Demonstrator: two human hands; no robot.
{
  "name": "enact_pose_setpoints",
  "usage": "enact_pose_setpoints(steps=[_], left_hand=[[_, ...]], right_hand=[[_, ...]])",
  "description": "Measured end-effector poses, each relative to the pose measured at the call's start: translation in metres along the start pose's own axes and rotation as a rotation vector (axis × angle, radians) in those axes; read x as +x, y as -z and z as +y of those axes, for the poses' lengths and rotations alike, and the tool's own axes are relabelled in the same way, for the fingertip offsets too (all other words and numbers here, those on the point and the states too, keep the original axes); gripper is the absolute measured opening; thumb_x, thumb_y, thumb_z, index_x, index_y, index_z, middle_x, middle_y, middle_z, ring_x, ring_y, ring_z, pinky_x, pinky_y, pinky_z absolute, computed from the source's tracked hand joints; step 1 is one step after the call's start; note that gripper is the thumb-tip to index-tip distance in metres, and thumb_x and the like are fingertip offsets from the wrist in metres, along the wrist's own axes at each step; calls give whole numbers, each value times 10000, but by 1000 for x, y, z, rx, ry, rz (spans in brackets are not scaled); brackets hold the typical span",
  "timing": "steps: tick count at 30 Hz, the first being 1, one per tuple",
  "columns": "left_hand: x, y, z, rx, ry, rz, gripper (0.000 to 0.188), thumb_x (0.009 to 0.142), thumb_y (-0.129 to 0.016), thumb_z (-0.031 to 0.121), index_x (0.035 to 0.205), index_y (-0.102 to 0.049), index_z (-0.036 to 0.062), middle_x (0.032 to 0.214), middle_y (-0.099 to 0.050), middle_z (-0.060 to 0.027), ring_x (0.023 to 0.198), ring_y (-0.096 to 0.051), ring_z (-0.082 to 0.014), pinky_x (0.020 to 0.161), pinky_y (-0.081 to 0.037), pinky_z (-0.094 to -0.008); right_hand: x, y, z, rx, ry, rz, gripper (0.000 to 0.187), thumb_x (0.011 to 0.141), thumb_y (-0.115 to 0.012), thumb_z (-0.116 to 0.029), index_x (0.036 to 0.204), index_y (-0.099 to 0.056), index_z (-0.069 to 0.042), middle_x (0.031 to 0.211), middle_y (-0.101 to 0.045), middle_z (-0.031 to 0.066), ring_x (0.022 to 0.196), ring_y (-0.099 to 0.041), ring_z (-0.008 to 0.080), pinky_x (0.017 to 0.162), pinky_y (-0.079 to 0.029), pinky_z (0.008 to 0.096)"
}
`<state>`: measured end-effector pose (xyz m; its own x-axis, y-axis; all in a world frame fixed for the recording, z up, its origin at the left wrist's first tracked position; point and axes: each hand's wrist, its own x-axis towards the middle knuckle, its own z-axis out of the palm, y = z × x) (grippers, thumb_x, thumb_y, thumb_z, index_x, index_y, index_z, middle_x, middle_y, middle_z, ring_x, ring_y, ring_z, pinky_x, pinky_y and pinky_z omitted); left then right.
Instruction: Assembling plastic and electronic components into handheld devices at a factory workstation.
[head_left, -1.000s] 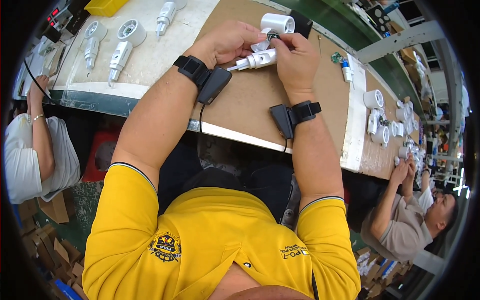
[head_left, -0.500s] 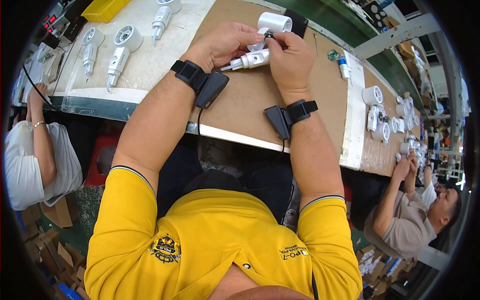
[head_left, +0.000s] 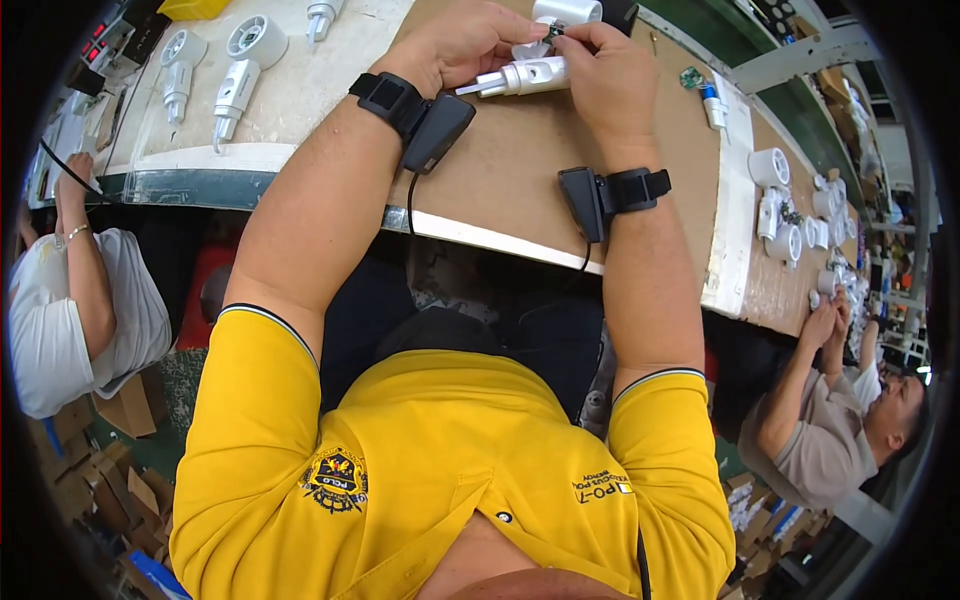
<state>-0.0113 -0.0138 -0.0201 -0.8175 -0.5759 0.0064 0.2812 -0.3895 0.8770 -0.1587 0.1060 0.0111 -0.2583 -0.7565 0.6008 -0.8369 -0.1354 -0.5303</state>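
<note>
My left hand (head_left: 468,42) and my right hand (head_left: 615,85) meet at the far side of the brown work mat. Between their fingertips is a small dark green circuit board (head_left: 553,34), pinched from both sides. Just below it lies a white tube-shaped device body (head_left: 522,76) with a thin pale tip pointing left, partly behind my right fingers. Behind my fingertips shows a white round housing (head_left: 568,11), cut by the upper picture edge. Whether the board is joined to the housing by wires is too small to tell. Both wrists wear black strapped boxes.
Several white handheld devices (head_left: 236,88) lie on the left of the table. A blue cylindrical part (head_left: 713,106) and a green board (head_left: 691,77) are at right, with more white parts (head_left: 785,240) beyond. Co-workers sit on both sides. A yellow bin (head_left: 195,8) stands far left.
The whole view has shifted, so my hands and the table sit higher in the picture. My fingers keep their pinch on the small circuit board.
</note>
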Motion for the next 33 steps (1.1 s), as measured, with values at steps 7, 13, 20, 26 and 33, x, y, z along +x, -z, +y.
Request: enact_pose_setpoints(steps=[7, 13, 20, 26, 33], left_hand=[[-1, 0, 1, 5, 100, 66, 183, 941, -640, 92, 1073, -657, -34, 911, -693, -95, 788, -678, -188, 738, -575, -313], [-6, -15, 0, 76, -55, 132, 281, 884, -740, 132, 1105, -645, -12, 974, -696, -84, 808, -675, -149, 717, -566, -282], [-10, -47, -4, 464, -401, 333, 381, 820, -795, 161, 1118, -636, -16, 986, -697, -101, 850, -687, -171, 751, -564, -301], [-16, -76, 0, 709, -496, 498, 425, 779, -827, 206, 1104, -654, -7, 987, -713, -113, 858, -693, -189, 755, -557, -306], [-15, -79, -2, 688, -584, 610, 369, 725, -810, 244, 989, -700, 9, 954, -719, -186, 862, -699, -339, 782, -560, -398]], right_hand=[[0, -2, 2, 26, -44, -8, 189, 845, -735, -195, 940, -748, -32, 804, -733, 110, 690, -688, 190, 655, -528, 296], [-6, -4, -4, 189, -66, 75, 168, 861, -740, -144, 942, -749, 4, 798, -739, 97, 693, -670, 141, 642, -516, 269], [-7, -14, 9, 821, -396, 143, 146, 928, -687, -91, 1012, -717, 24, 914, -722, 81, 771, -653, 138, 683, -498, 243], [-5, -12, 30, 1140, -544, 106, 182, 949, -655, -67, 1113, -648, 13, 1011, -697, 91, 855, -663, 163, 746, -524, 261], [-4, -14, 39, 1341, -577, 55, 174, 961, -626, -58, 1121, -613, 8, 1041, -691, 112, 910, -679, 202, 825, -564, 324]])
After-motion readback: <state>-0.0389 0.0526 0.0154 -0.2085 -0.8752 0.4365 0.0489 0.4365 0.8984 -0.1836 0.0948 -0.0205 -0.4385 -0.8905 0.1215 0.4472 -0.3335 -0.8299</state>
